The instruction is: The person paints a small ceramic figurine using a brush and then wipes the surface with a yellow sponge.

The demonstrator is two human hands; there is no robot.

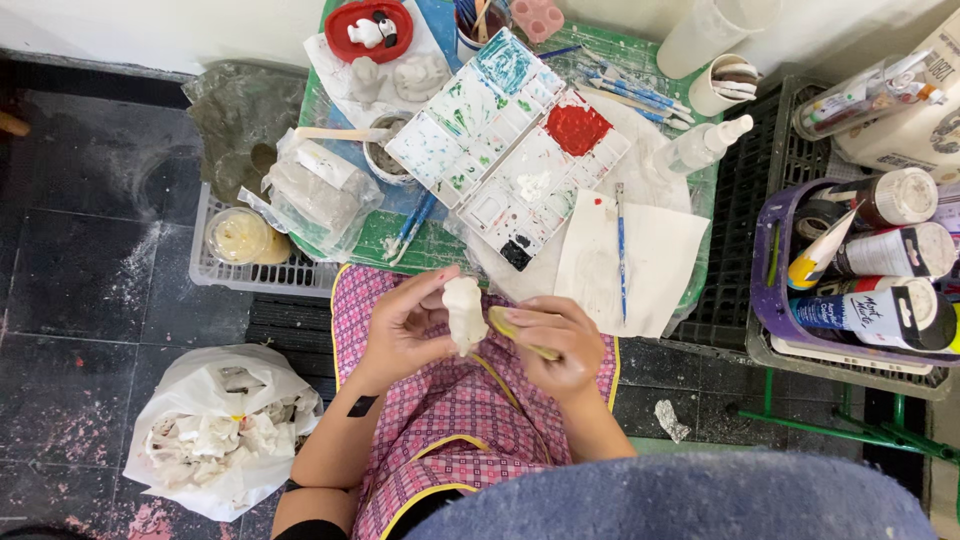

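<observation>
My left hand point(405, 325) pinches a lumpy, matte white clay figure point(464, 313) upright over my pink checked apron point(450, 410), below the near edge of the green table point(400, 235). My right hand point(560, 345) presses a flat yellowish sanding pad point(515, 330) against the figure's side.

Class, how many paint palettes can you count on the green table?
2: a green-stained palette beside a red-stained palette, both mid-table. Others may be hidden.
</observation>
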